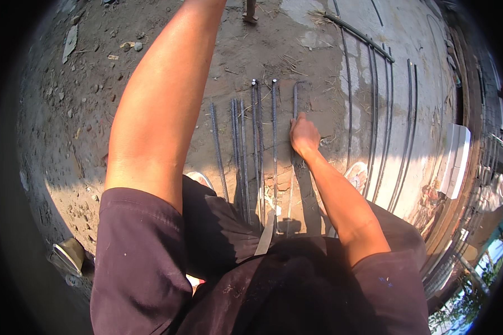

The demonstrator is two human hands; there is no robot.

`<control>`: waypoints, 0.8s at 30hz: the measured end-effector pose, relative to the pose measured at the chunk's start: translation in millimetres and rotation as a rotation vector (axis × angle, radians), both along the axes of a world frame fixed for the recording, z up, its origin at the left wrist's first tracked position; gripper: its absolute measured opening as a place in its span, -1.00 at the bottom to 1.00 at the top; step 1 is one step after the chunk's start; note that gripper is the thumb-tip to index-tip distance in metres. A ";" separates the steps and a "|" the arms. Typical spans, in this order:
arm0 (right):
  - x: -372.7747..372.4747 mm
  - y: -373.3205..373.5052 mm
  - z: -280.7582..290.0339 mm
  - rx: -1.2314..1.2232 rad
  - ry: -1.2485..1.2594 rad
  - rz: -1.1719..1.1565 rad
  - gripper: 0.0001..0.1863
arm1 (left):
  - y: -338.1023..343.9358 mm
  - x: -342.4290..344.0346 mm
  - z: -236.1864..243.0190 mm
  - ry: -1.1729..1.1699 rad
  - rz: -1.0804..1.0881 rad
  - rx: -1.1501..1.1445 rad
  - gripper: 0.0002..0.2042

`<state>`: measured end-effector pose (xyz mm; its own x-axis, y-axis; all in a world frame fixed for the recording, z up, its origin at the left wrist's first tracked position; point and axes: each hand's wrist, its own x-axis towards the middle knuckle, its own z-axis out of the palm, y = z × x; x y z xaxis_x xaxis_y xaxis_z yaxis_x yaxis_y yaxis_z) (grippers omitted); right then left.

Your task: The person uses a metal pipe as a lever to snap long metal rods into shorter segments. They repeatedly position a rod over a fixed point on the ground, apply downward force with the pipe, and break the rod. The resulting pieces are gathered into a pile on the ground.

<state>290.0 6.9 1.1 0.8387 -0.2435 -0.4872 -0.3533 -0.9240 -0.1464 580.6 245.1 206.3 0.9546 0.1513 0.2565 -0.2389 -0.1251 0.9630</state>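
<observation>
My left arm reaches up past the top edge, so my left hand is out of view. My right hand [304,135] is closed around a thin steel rod [295,101], whose far end bends sideways. To its left, several dark ribbed steel rods [274,120] lie side by side on the ground, pointing away from me. A pale flat strip [266,233] lies near my lap. At the top edge, the lower part of a metal piece [250,18] shows; its kind is cut off from view.
More long rods [387,123] lie on the concrete at right, with a thicker bar [360,37] across their far ends. A white angular panel [456,161] stands beyond them. A tipped bucket-like container [69,255] lies at lower left. Pebbles and sticks dot the dirt.
</observation>
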 end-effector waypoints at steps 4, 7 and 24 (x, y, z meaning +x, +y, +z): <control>-10.9 42.1 4.0 0.012 -0.044 0.090 -0.61 | 39.5 -1.0 -8.5 0.020 -0.003 -0.094 -0.61; -9.3 55.4 16.6 0.036 -0.050 0.087 -0.54 | 61.5 5.9 -16.9 0.006 0.019 -0.180 -0.61; 49.7 136.9 5.6 0.160 -0.384 -0.185 -0.34 | 45.2 -4.2 -11.4 0.008 -0.025 -0.107 -0.63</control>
